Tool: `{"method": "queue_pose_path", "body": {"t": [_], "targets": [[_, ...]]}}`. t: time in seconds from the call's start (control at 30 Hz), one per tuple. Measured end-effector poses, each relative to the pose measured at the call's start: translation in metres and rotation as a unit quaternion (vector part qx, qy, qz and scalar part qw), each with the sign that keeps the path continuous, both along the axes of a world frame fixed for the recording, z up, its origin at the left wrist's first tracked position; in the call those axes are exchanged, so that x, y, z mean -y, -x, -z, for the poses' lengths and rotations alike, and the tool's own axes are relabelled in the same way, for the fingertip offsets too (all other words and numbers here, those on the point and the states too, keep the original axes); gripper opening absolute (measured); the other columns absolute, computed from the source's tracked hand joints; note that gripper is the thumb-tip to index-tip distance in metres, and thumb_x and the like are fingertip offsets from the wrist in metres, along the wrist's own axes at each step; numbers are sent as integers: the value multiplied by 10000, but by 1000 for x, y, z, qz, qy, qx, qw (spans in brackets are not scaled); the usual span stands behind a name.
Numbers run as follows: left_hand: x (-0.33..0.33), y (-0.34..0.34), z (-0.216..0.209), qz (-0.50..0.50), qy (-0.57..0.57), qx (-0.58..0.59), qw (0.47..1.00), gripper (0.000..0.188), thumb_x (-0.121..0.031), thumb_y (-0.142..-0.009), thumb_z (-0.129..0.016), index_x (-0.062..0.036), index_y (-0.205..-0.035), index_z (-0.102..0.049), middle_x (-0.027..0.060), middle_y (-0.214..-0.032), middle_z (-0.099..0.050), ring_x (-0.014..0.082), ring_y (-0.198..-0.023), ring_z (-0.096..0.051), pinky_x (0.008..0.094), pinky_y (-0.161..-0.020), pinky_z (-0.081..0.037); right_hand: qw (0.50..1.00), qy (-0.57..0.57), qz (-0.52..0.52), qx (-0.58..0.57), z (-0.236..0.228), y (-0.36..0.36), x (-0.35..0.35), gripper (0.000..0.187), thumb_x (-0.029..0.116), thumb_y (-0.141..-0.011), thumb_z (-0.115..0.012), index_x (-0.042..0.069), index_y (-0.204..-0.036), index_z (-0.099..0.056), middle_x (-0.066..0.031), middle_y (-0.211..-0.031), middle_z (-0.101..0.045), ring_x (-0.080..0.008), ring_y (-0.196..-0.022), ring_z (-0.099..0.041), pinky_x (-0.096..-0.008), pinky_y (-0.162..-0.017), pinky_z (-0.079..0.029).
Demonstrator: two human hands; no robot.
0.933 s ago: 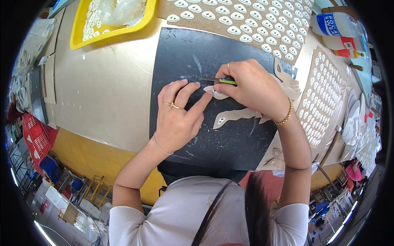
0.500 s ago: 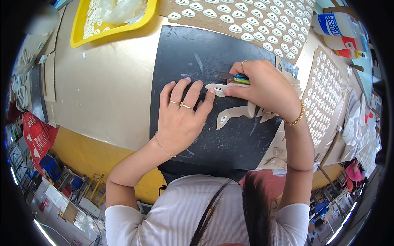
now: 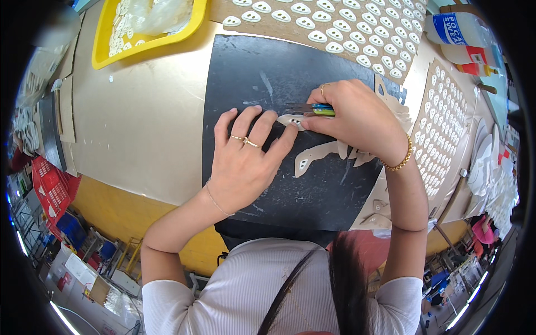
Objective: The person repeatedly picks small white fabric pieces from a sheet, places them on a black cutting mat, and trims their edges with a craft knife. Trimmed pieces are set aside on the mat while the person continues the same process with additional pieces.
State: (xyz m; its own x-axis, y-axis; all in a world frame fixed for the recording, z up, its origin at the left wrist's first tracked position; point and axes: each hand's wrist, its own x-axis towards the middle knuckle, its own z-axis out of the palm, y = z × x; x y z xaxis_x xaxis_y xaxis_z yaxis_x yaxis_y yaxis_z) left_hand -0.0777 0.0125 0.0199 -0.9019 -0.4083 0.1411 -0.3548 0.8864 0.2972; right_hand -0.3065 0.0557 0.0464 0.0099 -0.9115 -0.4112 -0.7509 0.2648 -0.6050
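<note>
My right hand (image 3: pixel 357 114) is closed around small thread snips (image 3: pixel 321 109) with blue and green handles. Their blades point left, just above a cream leather-like piece (image 3: pixel 290 120) with small dark-centred holes. The right fingertips touch this piece's right end. My left hand (image 3: pixel 245 153) lies palm down with fingers spread, one fingertip pressing the piece's lower edge. A second curved cream strip (image 3: pixel 312 158) with a similar holed end lies below on the black mat (image 3: pixel 240 72). Part of that strip is hidden near my right wrist.
A yellow tray (image 3: pixel 100 56) of small white pieces and a plastic bag stands at the far left. Brown boards (image 3: pixel 304 34) carry rows of white holed pieces at the back and right. Bottles (image 3: pixel 460 33) stand far right. More cream pieces (image 3: pixel 391 103) lie beyond my right wrist.
The snips' blades have opened apart and moved slightly left with my right hand. The cream piece has shifted slightly; my left hand stays beside it.
</note>
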Motion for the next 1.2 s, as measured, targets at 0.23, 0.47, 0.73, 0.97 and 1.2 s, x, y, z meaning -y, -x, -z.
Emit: {"method": "queue_pose_path", "body": {"t": [0.23, 0.47, 0.73, 0.97, 1.2], "targets": [[8, 4, -2, 0, -45, -7, 999, 427, -96, -745, -748, -170, -1163, -699, 65, -1216, -560, 291, -1193, -502, 514, -1018, -363, 999, 40, 0, -18, 3, -1, -4, 264, 233, -785, -798, 11, -927, -778, -212, -803, -718, -382, -789, -714, -435, -725, -578], [14, 7, -6, 3, -63, 6, 998, 438, -69, -733, -749, -166, -1157, -695, 67, -1216, -560, 294, -1190, -501, 508, -1014, -351, 998, 55, -13, -37, 3, -2, -3, 223, 213, -776, -790, 7, -858, -763, -207, -776, -709, -374, -793, -715, -433, -720, -581], [13, 2, -4, 9, -60, 12, 998, 424, -82, -745, -749, -181, -1156, -715, 64, -1221, -563, 288, -1206, -502, 498, -1012, -351, 999, 18, -12, -34, -3, -3, 2, 284, 246, -785, -797, -4, -914, -760, -217, -811, -709, -392, -803, -701, -437, -736, -562], [13, 1, 0, 17, -47, 0, 999, 405, -89, -766, -741, -183, -1160, -726, 59, -1215, -571, 282, -1210, -503, 487, -1007, -352, 997, 61, -1, -48, 4, -5, -2, 223, 211, -768, -789, 0, -834, -764, -199, -773, -711, -368, -778, -717, -432, -711, -584], [17, -2, 4, -3, -92, -27, 995, 414, -119, -773, -777, -156, -1178, -700, 60, -1203, -572, 277, -1204, -502, 466, -997, -343, 995, 77, 2, -59, 5, -8, -4, 196, 191, -765, -779, 9, -838, -763, -179, -784, -713, -351, -807, -714, -430, -726, -583]]}}
